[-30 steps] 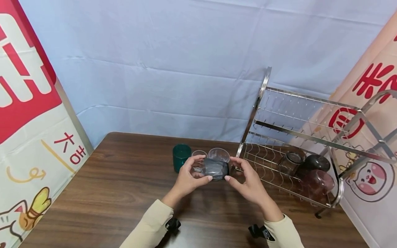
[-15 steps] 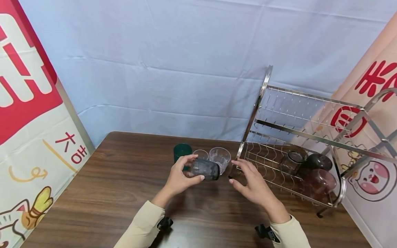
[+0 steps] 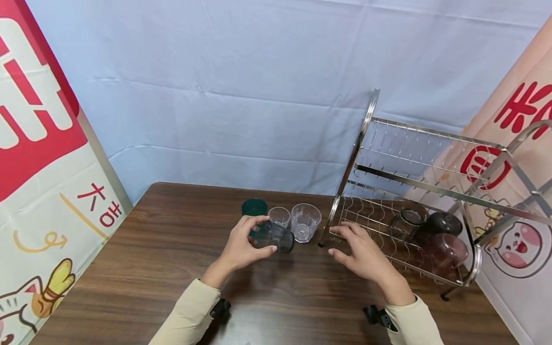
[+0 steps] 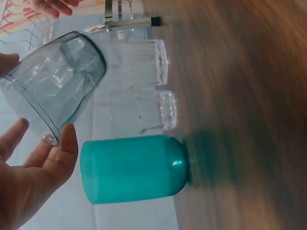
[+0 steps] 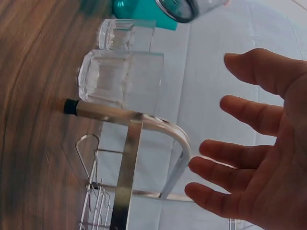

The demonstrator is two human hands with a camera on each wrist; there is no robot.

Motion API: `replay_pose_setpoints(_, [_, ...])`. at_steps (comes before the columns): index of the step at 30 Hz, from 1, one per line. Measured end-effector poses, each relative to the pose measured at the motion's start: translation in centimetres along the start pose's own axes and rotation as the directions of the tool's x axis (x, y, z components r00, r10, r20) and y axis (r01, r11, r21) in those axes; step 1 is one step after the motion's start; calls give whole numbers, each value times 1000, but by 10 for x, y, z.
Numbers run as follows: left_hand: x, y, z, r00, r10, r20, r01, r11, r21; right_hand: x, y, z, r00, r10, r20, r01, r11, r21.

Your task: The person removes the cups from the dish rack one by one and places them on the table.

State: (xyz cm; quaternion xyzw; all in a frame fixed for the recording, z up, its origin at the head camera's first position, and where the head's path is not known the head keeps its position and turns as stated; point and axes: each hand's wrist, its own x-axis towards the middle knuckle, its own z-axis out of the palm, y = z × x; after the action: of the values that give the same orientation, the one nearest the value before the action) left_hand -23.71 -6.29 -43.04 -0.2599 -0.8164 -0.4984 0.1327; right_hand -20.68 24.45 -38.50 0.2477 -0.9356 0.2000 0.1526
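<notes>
My left hand (image 3: 242, 244) grips a smoky grey glass (image 3: 281, 236) near its rim, thumb on one side and fingers on the other. The glass is tilted on its side, its base pointing right, above the table. In the left wrist view, the grey glass (image 4: 62, 79) is see-through with a faceted body. Behind it stand a teal cup (image 3: 254, 207), a small clear glass (image 3: 279, 216) and a larger clear glass (image 3: 305, 223) in a row. My right hand (image 3: 364, 251) holds nothing; its fingers are spread beside the left end of the metal rack.
A two-tier metal dish rack (image 3: 427, 187) stands on the right of the wooden table (image 3: 181, 258). On its lower tier sit a dark grey glass (image 3: 407, 223), a black cup (image 3: 444, 225) and a pinkish cup (image 3: 444, 254). Blue cloth (image 3: 224, 96) hangs behind the table.
My right hand has let go of the grey glass and moved right toward the rack. My left hand has carried the glass leftward, and its base end has come into view.
</notes>
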Motion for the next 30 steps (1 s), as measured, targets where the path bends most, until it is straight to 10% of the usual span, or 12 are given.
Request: replay_pose_setpoints(30, [-8,-8,-25,999,-15,36,5,965,263,-7,27,-28,983,139,121,-124,985,-124])
